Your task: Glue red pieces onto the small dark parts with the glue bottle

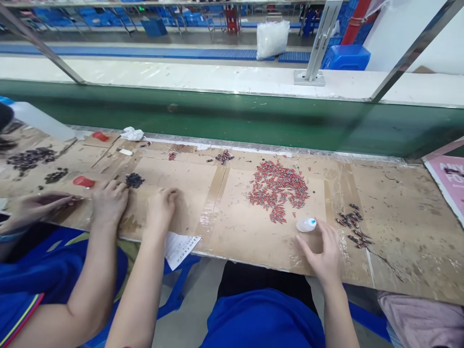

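My right hand (326, 249) is over the cardboard with thumb and fingers apart. Its fingertips are at the blue tip of a small whitish bottle (305, 224) that lies on its side; the hand is not wrapped round it. Beyond the bottle spreads a large pile of small red-and-dark parts (277, 186). My left hand (160, 209) is stretched far to the left, fingers curled together low over the cardboard. What its fingertips hold, if anything, is hidden. A small heap of black parts (135, 180) lies to the left of that hand.
At the left sits a co-worker, whose hands (108, 200) rest near a red cap (83, 181). Dark parts with thin leads (351, 220) lie at the right. A paper slip (181, 249) hangs over the front edge. Behind the cardboard runs a green belt (217, 116).
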`<action>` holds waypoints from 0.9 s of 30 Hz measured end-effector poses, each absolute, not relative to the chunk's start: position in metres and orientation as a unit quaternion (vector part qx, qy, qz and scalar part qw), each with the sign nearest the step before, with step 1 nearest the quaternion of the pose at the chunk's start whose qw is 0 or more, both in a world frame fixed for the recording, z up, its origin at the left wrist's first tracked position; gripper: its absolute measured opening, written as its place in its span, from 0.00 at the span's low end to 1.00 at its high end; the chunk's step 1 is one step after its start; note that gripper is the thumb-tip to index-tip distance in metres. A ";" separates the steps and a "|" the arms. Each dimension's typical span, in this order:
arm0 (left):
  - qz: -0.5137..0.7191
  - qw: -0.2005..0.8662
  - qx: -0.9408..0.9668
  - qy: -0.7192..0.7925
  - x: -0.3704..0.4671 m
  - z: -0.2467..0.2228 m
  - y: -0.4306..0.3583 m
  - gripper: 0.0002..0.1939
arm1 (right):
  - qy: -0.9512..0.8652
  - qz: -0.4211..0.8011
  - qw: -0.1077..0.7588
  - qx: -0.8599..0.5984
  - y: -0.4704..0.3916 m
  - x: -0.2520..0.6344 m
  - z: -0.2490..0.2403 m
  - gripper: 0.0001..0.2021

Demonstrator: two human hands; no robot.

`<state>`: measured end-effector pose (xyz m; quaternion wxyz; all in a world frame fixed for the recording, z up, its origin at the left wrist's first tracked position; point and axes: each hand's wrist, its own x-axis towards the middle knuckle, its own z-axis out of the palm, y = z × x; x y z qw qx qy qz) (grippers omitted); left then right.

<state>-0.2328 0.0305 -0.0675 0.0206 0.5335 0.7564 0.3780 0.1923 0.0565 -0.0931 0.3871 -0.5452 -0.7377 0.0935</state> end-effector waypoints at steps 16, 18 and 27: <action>0.407 0.224 0.613 0.639 -0.033 -0.112 0.009 0.01 | -0.429 0.508 0.524 -0.532 0.041 0.163 -0.086 0.18; 0.400 0.209 0.613 0.648 -0.033 -0.116 0.008 0.02 | -0.367 0.543 0.551 -0.517 0.041 0.157 -0.085 0.16; 0.395 0.236 0.627 0.629 -0.044 -0.116 0.002 0.06 | -0.378 0.513 0.539 -0.552 0.042 0.141 -0.085 0.13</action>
